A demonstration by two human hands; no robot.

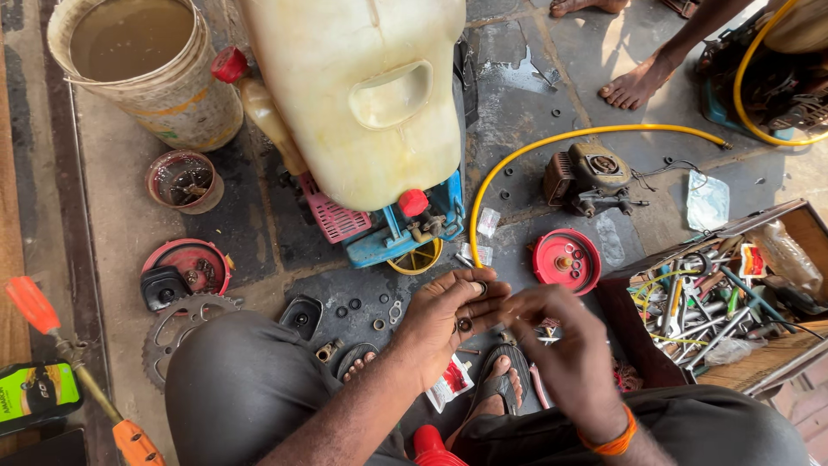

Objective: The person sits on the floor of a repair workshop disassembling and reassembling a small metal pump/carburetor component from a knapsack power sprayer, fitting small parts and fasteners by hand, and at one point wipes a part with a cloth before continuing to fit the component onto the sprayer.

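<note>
My left hand (448, 319) is raised over my knees, its fingers pinching a small round metal ring or washer at the fingertips, with another small ring against the palm. My right hand (556, 341), an orange band on its wrist, is close beside it with fingers curled around a small metal part. Both hands almost touch. Below them lie my sandalled foot (504, 380) and a small red-and-white sachet (450, 382). A large cream plastic tank (362, 86) on a blue engine frame (401, 233) stands just beyond my hands.
Washers and small parts are scattered on the dark floor (362, 306). A red round cover (566, 261), small engine block (591, 179), yellow hose (552, 142), toolbox of wrenches (716, 306), sprocket (177, 332), bucket (142, 65) and another person's bare feet (634, 82) surround me.
</note>
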